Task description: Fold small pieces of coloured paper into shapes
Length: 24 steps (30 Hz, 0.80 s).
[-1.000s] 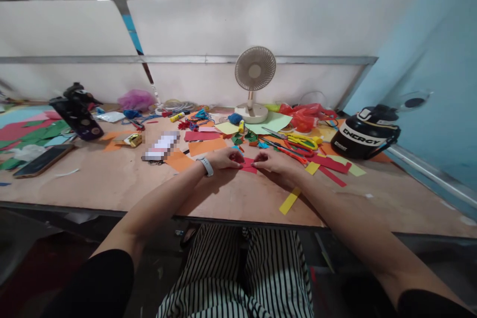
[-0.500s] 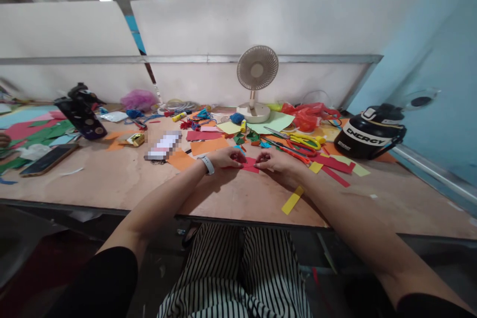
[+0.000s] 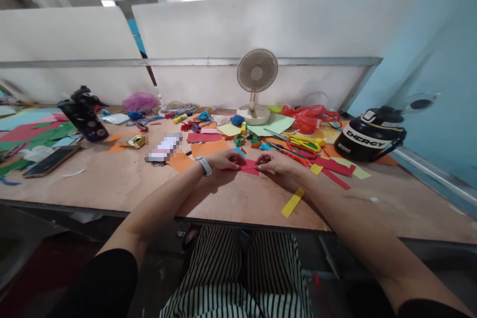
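Note:
A small piece of red paper [image 3: 249,166] lies on the wooden table [image 3: 112,181] between both my hands. My left hand [image 3: 223,160], with a white watch at the wrist, pinches its left edge with curled fingers. My right hand [image 3: 276,163] pinches the right edge, fingers bent over the paper. Much of the paper is hidden under my fingers. A yellow paper strip [image 3: 292,202] lies just below my right forearm.
Yellow and orange scissors [image 3: 303,142], coloured paper scraps, glue sticks and a small desk fan [image 3: 256,84] crowd the table behind my hands. A black ENERGY jug [image 3: 368,134] stands at the right, a phone [image 3: 50,160] and a black device [image 3: 84,114] at the left.
Both hands stay on the red paper, with only small finger shifts. The camera has tilted slightly.

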### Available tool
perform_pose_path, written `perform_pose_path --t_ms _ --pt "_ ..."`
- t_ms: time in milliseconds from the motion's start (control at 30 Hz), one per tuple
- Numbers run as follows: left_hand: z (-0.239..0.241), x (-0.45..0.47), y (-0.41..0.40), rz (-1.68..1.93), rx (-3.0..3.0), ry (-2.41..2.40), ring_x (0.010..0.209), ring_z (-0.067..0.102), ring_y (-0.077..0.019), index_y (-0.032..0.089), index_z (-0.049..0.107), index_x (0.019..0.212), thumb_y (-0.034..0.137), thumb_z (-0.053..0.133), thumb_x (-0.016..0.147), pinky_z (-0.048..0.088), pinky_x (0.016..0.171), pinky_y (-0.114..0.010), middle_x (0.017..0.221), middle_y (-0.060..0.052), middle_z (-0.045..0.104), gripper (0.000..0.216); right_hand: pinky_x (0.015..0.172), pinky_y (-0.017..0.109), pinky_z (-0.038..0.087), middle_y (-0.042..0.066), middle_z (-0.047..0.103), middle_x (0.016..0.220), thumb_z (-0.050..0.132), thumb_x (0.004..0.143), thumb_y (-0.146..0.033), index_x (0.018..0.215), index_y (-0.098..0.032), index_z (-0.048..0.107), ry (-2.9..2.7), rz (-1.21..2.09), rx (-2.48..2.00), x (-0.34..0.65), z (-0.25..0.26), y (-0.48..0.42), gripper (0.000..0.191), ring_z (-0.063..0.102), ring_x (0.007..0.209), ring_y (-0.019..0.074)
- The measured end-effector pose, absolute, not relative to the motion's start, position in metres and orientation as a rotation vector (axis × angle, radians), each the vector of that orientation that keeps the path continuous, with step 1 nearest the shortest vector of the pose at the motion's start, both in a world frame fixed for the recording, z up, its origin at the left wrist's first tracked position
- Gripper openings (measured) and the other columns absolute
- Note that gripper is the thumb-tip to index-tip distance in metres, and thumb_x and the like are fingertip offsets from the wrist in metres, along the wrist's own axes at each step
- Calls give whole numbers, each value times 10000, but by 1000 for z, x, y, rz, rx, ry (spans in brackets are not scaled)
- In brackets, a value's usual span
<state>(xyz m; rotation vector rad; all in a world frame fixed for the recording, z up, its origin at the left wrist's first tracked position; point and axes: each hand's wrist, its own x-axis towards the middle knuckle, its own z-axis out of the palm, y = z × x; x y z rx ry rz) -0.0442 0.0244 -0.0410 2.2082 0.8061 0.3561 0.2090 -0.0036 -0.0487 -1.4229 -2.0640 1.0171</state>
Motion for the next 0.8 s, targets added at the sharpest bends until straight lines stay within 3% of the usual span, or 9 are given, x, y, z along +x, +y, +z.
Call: perform_pose_path --t_ms 300,500,800 --pt "-33 -44 18 329 2254 799 916 648 -141 209 719 1041 123 647 820 497 815 -233 1012 -17 714 248 699 311 531 51 737 874 764 696 -239 820 -192 712 -2064 1044 -1422 215 -55 5 142 671 807 206" --pt "-35 -47 20 334 2315 779 925 638 -146 208 715 1078 114 633 812 493 823 -234 1042 -28 708 294 620 284 490 46 718 824 747 712 -299 852 -186 708 -2073 1024 -1425 216 -54 4 184 646 752 189" --pt "-27 -46 -4 367 2616 779 1027 608 -185 273 635 1288 264 535 951 473 895 -284 1156 -55 638 351 639 282 461 38 701 819 716 730 -357 859 -177 697 -2091 1048 -1432 216 -49 1 222 626 759 182"
